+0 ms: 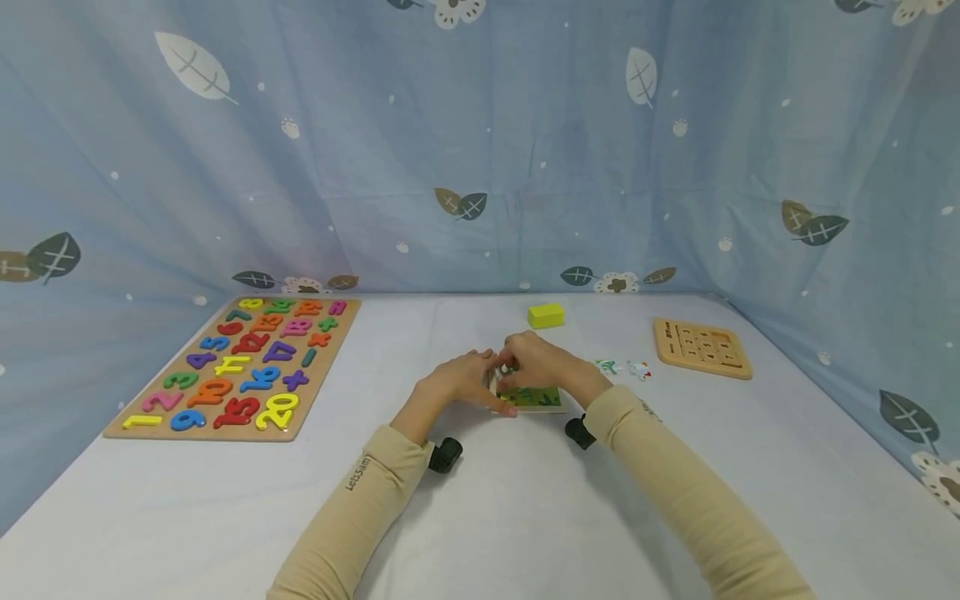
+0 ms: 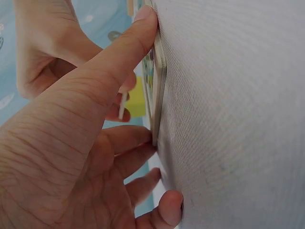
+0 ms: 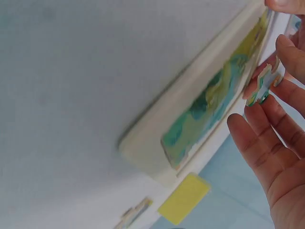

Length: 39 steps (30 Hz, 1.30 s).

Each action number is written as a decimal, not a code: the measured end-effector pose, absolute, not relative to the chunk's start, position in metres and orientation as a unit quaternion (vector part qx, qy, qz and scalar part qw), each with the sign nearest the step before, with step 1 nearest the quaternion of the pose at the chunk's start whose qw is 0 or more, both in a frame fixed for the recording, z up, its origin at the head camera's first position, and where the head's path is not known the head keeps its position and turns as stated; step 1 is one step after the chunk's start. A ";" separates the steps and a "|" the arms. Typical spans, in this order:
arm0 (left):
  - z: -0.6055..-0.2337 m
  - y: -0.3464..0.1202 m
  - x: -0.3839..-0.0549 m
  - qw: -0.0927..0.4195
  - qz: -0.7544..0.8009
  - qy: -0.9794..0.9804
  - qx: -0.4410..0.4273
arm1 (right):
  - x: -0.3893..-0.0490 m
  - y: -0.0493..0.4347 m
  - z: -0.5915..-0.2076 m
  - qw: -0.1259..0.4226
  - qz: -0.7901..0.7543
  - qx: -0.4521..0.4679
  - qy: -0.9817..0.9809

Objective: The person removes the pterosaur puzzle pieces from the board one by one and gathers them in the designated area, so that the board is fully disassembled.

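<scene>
A small jigsaw puzzle board (image 1: pixel 551 409) with a pale frame and a green picture lies on the table between the hands. Its left end is held by my left hand (image 1: pixel 459 382), the thumb at the near edge and fingertips at the far edge, as the left wrist view shows. Over the board, my right hand (image 1: pixel 543 360) pinches a jigsaw piece (image 3: pixel 263 88) between thumb and fingers. This thin piece (image 2: pixel 122 106) is tilted up on edge. Part of the picture is hidden behind the hands in the head view.
Two loose jigsaw pieces (image 1: pixel 640 370) lie right of the board. A yellow block (image 1: pixel 546 316) stands behind it. At the left is a wooden board (image 1: pixel 307 392) of coloured numbers; at the right, a small wooden number tray (image 1: pixel 666 348). A blue curtain (image 1: pixel 480 125) hangs behind the table.
</scene>
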<state>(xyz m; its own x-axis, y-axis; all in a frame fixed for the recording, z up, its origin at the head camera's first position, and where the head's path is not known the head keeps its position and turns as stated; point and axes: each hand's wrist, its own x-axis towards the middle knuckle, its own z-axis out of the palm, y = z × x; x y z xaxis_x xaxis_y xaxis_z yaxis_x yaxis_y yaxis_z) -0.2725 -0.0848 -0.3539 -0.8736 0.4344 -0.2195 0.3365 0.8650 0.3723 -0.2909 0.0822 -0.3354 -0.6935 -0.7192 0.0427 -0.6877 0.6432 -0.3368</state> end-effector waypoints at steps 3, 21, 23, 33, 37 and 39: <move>-0.354 -0.085 -0.274 0.145 0.148 0.957 0.205 | -0.290 0.086 -0.333 0.045 -0.163 -0.384 0.907; -0.353 -0.083 -0.274 0.134 0.120 0.962 0.205 | -0.287 0.121 -0.326 0.061 -0.145 -0.353 0.922; -0.354 -0.083 -0.274 0.135 0.120 0.962 0.204 | -0.287 0.125 -0.326 0.060 -0.143 -0.351 0.924; -0.355 -0.083 -0.274 0.132 0.112 0.963 0.205 | -0.281 0.151 -0.332 0.045 -0.149 -0.345 0.925; -0.356 -0.083 -0.275 0.135 0.114 0.963 0.203 | -0.280 0.162 -0.335 0.045 -0.149 -0.341 0.927; -0.356 -0.083 -0.275 0.135 0.114 0.963 0.202 | -0.279 0.165 -0.337 0.046 -0.150 -0.339 0.928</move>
